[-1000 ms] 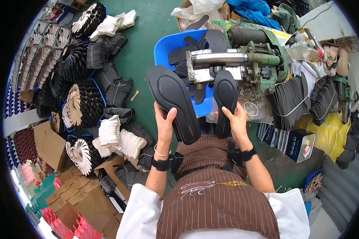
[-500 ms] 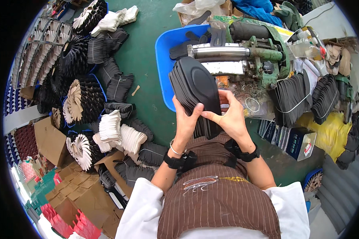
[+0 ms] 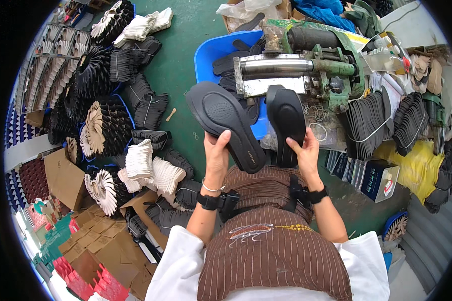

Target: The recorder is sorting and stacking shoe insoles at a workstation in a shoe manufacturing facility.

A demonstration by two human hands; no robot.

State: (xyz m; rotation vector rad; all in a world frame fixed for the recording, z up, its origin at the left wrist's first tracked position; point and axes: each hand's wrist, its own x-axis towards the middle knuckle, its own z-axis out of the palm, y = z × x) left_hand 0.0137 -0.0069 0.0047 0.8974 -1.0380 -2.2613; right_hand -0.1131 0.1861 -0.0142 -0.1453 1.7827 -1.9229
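Left hand (image 3: 217, 154) grasping black insole (image 3: 225, 123), long axis toward eleven o'clock; right hand (image 3: 308, 154) grasping second insole (image 3: 286, 120), axis near twelve. Second lies three o'clock from first, apart.

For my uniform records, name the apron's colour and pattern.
The apron is brown with thin pale stripes; the head view shows it best.

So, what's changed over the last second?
The hands met at one bundle half a second ago and have parted again. Since then the left hand, gripping black insoles, moved left; the right hand moved right, holding at least one separate black insole. The blue bin, green machine and strapped dark bundles stayed put.
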